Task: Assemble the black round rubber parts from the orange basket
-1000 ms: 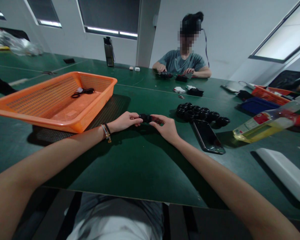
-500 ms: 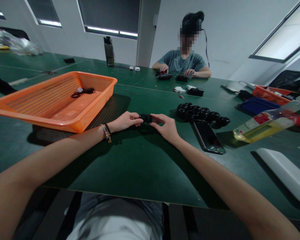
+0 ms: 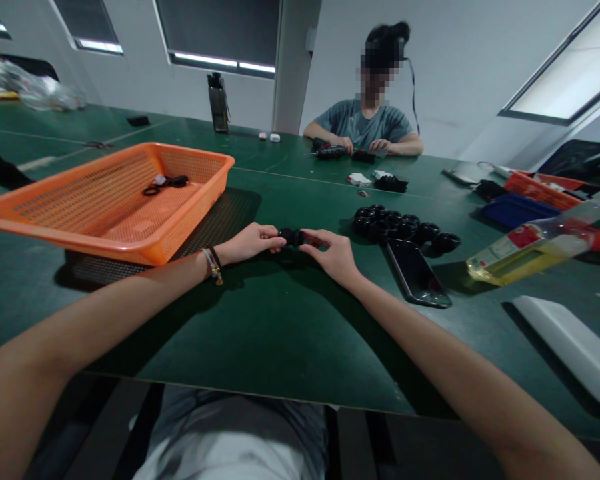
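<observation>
Still, little has shifted in the last second: the left hand (image 3: 250,243) and right hand (image 3: 333,255) both pinch the small black part (image 3: 291,236) above the green table (image 3: 260,333). Only the right fingertips have crept closer along it, so the fitting work seems mid-way, with the black pile (image 3: 403,228) waiting nearby.

orange basket (image 3: 195,200) left | phone (image 3: 416,272) right | oil bottle (image 3: 535,248) far right | co-worker (image 3: 365,123) opposite

Dim room, window glare, soft shadows, edges warped by wide lens.
</observation>
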The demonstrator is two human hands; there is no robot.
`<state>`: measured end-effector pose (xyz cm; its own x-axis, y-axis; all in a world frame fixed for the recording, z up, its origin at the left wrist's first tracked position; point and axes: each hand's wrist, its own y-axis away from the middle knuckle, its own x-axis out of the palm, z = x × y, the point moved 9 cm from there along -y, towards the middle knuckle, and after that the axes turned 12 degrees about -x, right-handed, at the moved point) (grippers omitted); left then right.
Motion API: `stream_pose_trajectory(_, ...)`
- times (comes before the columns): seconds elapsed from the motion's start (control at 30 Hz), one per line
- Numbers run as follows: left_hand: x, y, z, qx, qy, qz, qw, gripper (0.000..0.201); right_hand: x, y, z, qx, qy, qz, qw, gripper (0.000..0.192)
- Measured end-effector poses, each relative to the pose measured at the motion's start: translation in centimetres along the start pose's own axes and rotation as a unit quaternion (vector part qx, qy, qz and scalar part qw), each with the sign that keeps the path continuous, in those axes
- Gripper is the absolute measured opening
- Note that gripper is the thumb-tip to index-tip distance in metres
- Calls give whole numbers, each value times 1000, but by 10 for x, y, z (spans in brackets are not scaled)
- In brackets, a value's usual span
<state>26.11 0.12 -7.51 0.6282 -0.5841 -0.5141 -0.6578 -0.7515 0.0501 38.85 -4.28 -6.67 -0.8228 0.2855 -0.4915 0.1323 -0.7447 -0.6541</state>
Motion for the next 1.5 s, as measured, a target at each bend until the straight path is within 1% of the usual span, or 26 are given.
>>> stream_pose_trajectory(0.57,0,-1,1,6,3,2,1000,23,1,0,-1,13,-5,8,1000,26)
stream_pose_trajectory(0.73,0,-2,2,5,10,0,1000,23,4,0,-2,10,-11,17,1000,30)
stream_pose_trajectory(0.87,0,-2,2,3,18,3,1000,23,5,0,-1,11,-35,9,999,36)
stream_pose_trajectory(1.07,1,-2,2,0,30,7,1000,21,5,0,1,13,-45,7,999,28)
stream_pose_trajectory(1.5,1,0,0,-5,24,6,1000,22,5,0,-2,23,-37,12,999,28)
